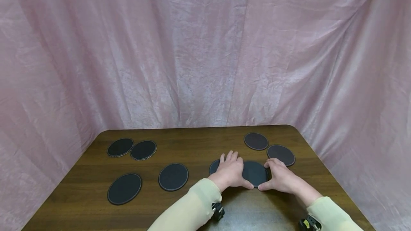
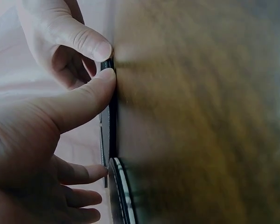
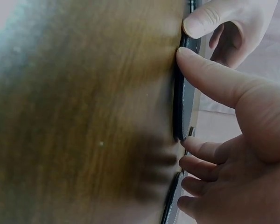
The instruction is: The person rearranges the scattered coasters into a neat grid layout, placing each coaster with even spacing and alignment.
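A dark round coaster (image 1: 255, 173) lies flat on the wooden table, right of the middle, between the two hands. From its left, my left hand (image 1: 232, 171) spans it, the thumb pressing the near edge and the index finger by its left side. My right hand (image 1: 282, 177) holds the opposite side, thumb on the near edge and index finger curled at the right edge. The thumb tips (image 2: 102, 50) stand close together. Another coaster (image 1: 213, 167) is partly hidden behind the left hand. In the right wrist view the coaster's edge (image 3: 178, 102) looks thick and black.
At the back right lie two more coasters, one (image 1: 256, 141) farther off and one (image 1: 281, 154) just beyond the right hand. Several others, such as this coaster (image 1: 173, 176), are spread over the left half of the table (image 1: 80, 191). Pink curtains (image 1: 192, 52) hang behind.
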{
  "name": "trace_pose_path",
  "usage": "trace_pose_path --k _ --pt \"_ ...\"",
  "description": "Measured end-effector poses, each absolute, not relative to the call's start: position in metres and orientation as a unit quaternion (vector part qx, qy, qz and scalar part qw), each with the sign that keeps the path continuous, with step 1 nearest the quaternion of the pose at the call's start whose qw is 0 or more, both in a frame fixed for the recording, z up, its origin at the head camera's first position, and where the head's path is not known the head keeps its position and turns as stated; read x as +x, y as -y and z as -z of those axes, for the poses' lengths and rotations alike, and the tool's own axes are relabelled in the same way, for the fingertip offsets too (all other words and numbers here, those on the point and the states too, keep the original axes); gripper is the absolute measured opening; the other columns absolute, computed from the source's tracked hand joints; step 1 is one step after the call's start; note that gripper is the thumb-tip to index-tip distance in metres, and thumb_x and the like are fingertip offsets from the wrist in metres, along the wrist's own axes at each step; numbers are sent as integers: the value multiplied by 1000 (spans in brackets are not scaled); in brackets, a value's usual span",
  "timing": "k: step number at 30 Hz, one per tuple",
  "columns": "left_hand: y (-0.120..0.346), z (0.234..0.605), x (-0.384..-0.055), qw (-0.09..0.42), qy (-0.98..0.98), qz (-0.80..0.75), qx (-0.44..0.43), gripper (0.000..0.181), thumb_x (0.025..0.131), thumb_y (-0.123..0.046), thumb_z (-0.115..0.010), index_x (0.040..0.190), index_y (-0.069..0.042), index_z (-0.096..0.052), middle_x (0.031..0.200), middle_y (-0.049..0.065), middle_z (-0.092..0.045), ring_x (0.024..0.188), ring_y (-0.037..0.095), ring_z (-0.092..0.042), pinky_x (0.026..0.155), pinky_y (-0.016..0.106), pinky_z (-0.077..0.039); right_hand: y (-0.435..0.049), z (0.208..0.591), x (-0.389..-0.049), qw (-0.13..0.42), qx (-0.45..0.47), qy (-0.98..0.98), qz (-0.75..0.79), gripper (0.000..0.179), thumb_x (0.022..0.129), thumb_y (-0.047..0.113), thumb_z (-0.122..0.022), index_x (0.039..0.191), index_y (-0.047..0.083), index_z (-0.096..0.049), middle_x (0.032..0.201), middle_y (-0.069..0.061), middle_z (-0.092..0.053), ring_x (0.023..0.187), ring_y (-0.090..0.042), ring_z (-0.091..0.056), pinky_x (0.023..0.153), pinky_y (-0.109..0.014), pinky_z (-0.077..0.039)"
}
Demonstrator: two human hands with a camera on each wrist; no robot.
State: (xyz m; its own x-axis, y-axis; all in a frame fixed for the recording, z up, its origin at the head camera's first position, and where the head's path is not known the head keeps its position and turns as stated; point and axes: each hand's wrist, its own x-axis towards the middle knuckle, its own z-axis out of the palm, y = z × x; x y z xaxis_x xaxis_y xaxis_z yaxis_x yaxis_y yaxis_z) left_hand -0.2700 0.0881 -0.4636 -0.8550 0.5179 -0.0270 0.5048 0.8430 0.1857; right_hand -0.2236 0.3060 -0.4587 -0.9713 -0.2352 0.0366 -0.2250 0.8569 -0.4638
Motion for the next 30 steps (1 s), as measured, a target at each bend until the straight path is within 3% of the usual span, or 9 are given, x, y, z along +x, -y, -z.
trace_pose_path --k 10,18,26,30 --pt "-89 468 -279 38 -960 -93 262 102 79 -69 -93 152 -5 -63 169 15 -46 161 35 -34 128 59 -29 -317 475 -239 -5 -138 -962 234 83 76 48 -102 122 -9 -64 139 -36 -55 132 -58 -51 107 -66 -47" --pt "-86 460 -276 40 -960 -82 264 103 80 -71 -91 154 -6 -61 169 14 -46 162 35 -34 128 59 -29 -307 457 -232 21 -120 -963 239 81 77 38 -102 128 -11 -63 143 -33 -55 138 -57 -49 112 -68 -45" --pt "-85 460 -275 49 -961 -89 258 103 82 -70 -91 156 -6 -59 170 14 -45 162 35 -34 129 59 -29 -315 475 -239 5 -136 -964 227 89 77 56 -99 129 -8 -64 143 -31 -56 139 -56 -49 109 -73 -43" --pt "-82 460 -273 56 -959 -102 258 103 83 -68 -91 158 -6 -57 170 15 -44 162 37 -33 129 59 -28 -313 467 -234 11 -135 -961 242 94 77 53 -100 133 -12 -62 142 -33 -55 140 -58 -47 112 -72 -42"
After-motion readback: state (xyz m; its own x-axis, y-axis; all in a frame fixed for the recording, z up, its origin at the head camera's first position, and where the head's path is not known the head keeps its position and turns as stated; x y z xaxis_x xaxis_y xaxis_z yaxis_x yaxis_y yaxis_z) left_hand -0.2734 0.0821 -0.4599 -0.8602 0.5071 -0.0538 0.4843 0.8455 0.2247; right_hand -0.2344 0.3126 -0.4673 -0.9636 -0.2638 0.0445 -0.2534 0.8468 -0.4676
